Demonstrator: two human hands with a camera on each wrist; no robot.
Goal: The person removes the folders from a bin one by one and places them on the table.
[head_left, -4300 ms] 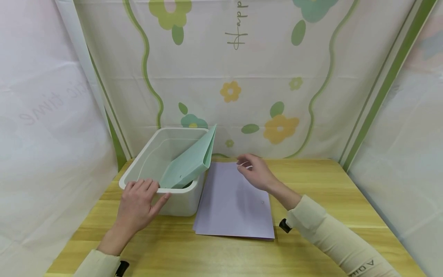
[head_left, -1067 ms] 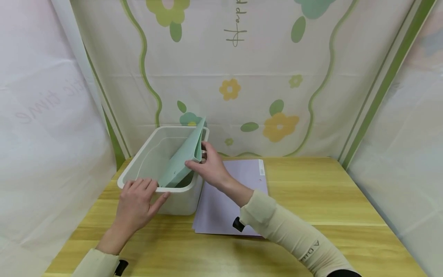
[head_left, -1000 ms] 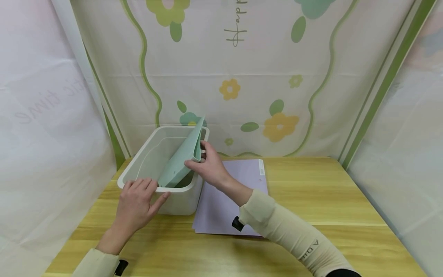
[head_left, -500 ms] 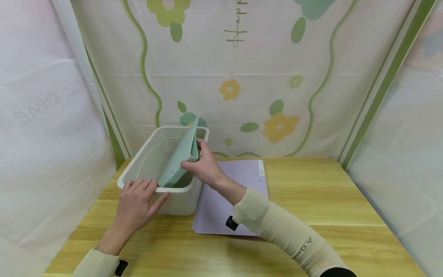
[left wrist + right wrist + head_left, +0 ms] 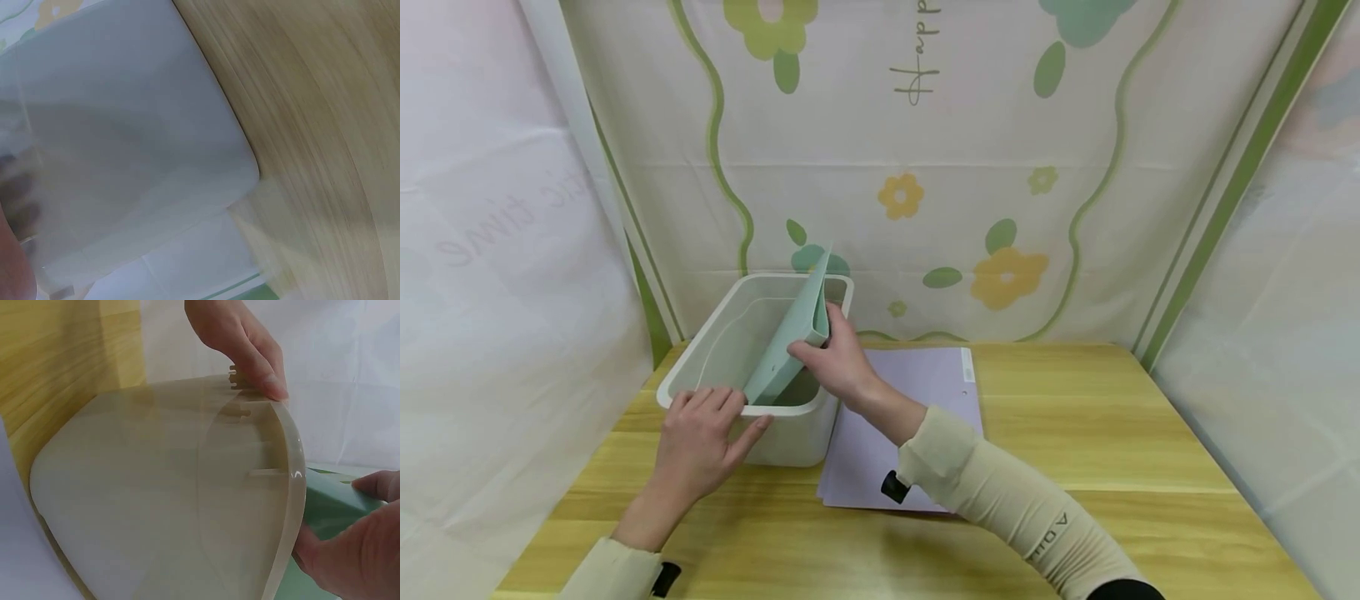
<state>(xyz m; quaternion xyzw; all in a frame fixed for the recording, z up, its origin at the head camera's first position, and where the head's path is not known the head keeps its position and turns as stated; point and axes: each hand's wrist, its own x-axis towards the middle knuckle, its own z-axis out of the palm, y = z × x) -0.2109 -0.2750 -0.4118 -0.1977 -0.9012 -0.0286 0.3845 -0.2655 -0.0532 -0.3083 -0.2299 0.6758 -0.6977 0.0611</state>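
The left hand (image 5: 700, 442) is gripping the white bin (image 5: 786, 440) by its near rim. Inside the bin, the mint folder (image 5: 786, 346) is slanting, long axis climbing rightward, top corner pointing up above the rim; the bin's wall is hiding its low end, probably resting inside. The right hand (image 5: 837, 354) is pinching the raised end. Right of the bin, purple folders (image 5: 863, 462) are lying flat, a forearm blocking part.
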